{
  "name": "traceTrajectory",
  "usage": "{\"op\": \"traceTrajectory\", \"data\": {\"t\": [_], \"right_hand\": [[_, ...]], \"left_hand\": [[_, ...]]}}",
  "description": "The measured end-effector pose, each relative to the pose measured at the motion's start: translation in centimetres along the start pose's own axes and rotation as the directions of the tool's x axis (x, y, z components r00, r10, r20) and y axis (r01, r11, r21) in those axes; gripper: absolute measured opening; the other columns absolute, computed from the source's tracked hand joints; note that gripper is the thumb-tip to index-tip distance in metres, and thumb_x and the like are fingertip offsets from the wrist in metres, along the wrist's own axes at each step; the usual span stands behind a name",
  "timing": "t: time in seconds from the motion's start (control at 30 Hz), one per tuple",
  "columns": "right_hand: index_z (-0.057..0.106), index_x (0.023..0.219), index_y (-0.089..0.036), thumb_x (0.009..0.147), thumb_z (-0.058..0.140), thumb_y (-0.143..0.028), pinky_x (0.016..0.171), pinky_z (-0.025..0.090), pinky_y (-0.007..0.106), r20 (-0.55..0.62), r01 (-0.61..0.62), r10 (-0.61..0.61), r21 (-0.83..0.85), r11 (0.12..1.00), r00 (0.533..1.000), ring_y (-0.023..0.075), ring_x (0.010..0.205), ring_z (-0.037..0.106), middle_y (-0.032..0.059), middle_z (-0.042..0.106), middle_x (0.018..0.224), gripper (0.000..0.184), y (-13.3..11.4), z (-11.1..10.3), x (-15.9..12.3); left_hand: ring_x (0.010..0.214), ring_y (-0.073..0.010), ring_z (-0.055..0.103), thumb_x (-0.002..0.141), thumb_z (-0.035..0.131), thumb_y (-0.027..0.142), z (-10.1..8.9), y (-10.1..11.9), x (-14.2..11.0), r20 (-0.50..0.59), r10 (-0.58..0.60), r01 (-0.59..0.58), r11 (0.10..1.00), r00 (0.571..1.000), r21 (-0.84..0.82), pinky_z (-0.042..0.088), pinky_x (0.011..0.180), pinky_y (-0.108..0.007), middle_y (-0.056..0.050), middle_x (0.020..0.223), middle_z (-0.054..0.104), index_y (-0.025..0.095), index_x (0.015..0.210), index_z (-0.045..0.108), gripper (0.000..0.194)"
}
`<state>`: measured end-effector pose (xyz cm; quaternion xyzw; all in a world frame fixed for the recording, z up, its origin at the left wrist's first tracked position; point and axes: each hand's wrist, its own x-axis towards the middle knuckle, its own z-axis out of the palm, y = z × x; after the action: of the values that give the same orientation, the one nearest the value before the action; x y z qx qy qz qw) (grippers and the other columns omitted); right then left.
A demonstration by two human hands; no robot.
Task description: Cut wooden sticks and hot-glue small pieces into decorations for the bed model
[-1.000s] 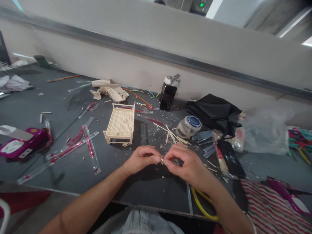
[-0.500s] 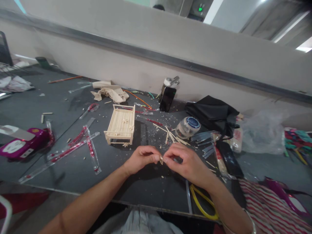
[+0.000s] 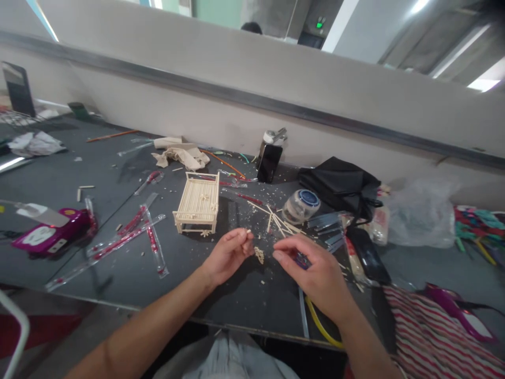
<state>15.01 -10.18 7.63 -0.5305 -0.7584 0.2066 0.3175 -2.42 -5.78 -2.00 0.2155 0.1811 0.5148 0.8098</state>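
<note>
My left hand (image 3: 232,253) is closed, pinching a short pale stick piece (image 3: 249,231) between thumb and fingertips. Just right of its fingers is a small cluster of pale stick pieces (image 3: 259,255), apparently on the dark table. My right hand (image 3: 311,268) hovers right of the cluster, its thumb and forefinger bent close together. Something purple-blue (image 3: 303,260) shows inside its curl; what it is stays unclear. Beyond my left hand stands a miniature bed made of pale sticks (image 3: 199,202), with little cross-shaped pieces on it and by its front leg.
Loose thin sticks (image 3: 279,221) lie near a clear jar with a blue lid (image 3: 303,205). A phone (image 3: 270,163) leans upright behind. Glue sticks (image 3: 333,231) and a black bag (image 3: 339,184) are to the right. At left are red-filled plastic sleeves (image 3: 152,242) and a purple device (image 3: 55,234).
My hands have moved apart, the right one going rightward. The pale cluster that was between my fingertips now shows in the gap, and my left hand has turned, showing a short stick piece.
</note>
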Motion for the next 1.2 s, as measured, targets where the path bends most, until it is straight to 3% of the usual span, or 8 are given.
{"op": "traceTrajectory", "data": {"t": [0.13, 0.3, 0.5, 0.7, 0.83, 1.07, 1.2], "right_hand": [[0.066, 0.088, -0.022, 0.089, 0.059, -0.029, 0.071, 0.05, 0.029, -0.063, -0.08, 0.075, -0.071, 0.994, 0.995, 0.0175, 0.075, 0.063, 0.0025, 0.067, 0.085, 0.01, 1.8, -0.6, -2.3], [0.068, 0.085, -0.022, 0.088, 0.059, -0.034, 0.066, 0.052, 0.029, -0.114, -0.169, 0.156, -0.114, 0.979, 0.981, 0.0179, 0.069, 0.064, 0.0023, 0.07, 0.08, 0.015, 3.9, -1.2, -5.3], [0.068, 0.086, -0.025, 0.087, 0.061, -0.032, 0.064, 0.051, 0.028, -0.211, -0.173, 0.148, -0.102, 0.98, 0.966, 0.0178, 0.07, 0.065, 0.0012, 0.071, 0.081, 0.011, 3.0, -1.3, -7.2], [0.065, 0.098, -0.026, 0.088, 0.062, -0.024, 0.067, 0.05, 0.025, -0.19, -0.09, 0.091, 0.012, 0.996, 0.978, 0.0144, 0.071, 0.062, -0.0008, 0.065, 0.083, 0.011, 0.6, 0.6, -6.5], [0.064, 0.103, -0.024, 0.087, 0.061, -0.021, 0.069, 0.051, 0.027, -0.188, -0.03, 0.038, 0.049, 0.998, 0.981, 0.0158, 0.077, 0.061, 0.0021, 0.065, 0.09, 0.016, 0.4, 1.9, -5.1], [0.065, 0.096, -0.023, 0.085, 0.063, -0.022, 0.067, 0.052, 0.027, -0.145, -0.061, 0.077, 0.112, 0.992, 0.986, 0.0163, 0.074, 0.062, 0.0016, 0.066, 0.085, 0.011, 1.0, 2.3, -4.4], [0.065, 0.098, -0.023, 0.086, 0.063, -0.024, 0.067, 0.052, 0.027, -0.158, -0.098, 0.114, 0.106, 0.989, 0.981, 0.0155, 0.073, 0.063, 0.0012, 0.066, 0.086, 0.012, 1.2, 1.9, -4.7]], "left_hand": [[0.057, -0.007, 0.042, 0.081, 0.071, 0.027, 0.9, -0.3, -1.0, -0.052, -0.012, 0.005, 0.991, 0.999, -0.137, 0.039, 0.063, -0.022, 0.003, 0.06, 0.047, 0.012, 0.08, 0.067, 0.015], [0.057, -0.0073, 0.043, 0.081, 0.071, 0.026, 1.5, -1.2, -2.0, -0.093, -0.02, 0.002, 0.983, 0.995, -0.185, 0.039, 0.061, -0.022, 0.003, 0.06, 0.046, 0.012, 0.081, 0.067, 0.015], [0.058, -0.0079, 0.042, 0.081, 0.07, 0.03, 2.6, -2.5, -3.0, -0.134, -0.024, 0.007, 0.992, 0.991, -0.125, 0.038, 0.061, -0.023, 0.003, 0.06, 0.046, 0.013, 0.08, 0.066, 0.017], [0.056, -0.0073, 0.042, 0.079, 0.073, 0.034, 3.8, -3.5, -3.9, -0.148, -0.033, 0.031, 0.999, 0.988, -0.014, 0.037, 0.062, -0.023, 0.003, 0.059, 0.049, 0.013, 0.081, 0.069, 0.021], [0.058, -0.0075, 0.045, 0.075, 0.076, 0.033, 4.1, -4.1, -4.4, -0.184, -0.08, 0.078, 0.997, 0.98, -0.014, 0.038, 0.063, -0.022, 0.001, 0.06, 0.054, 0.012, 0.081, 0.072, 0.022], [0.06, -0.009, 0.047, 0.077, 0.074, 0.032, 4.0, -5.0, -5.1, -0.172, -0.073, 0.08, 0.996, 0.982, 0.036, 0.038, 0.064, -0.024, 0.0, 0.06, 0.055, 0.013, 0.078, 0.072, 0.02], [0.06, -0.0088, 0.047, 0.077, 0.074, 0.033, 3.6, -4.0, -4.2, -0.201, -0.069, 0.089, 0.992, 0.977, 0.091, 0.038, 0.062, -0.023, 0.0, 0.062, 0.056, 0.012, 0.079, 0.072, 0.021]]}}
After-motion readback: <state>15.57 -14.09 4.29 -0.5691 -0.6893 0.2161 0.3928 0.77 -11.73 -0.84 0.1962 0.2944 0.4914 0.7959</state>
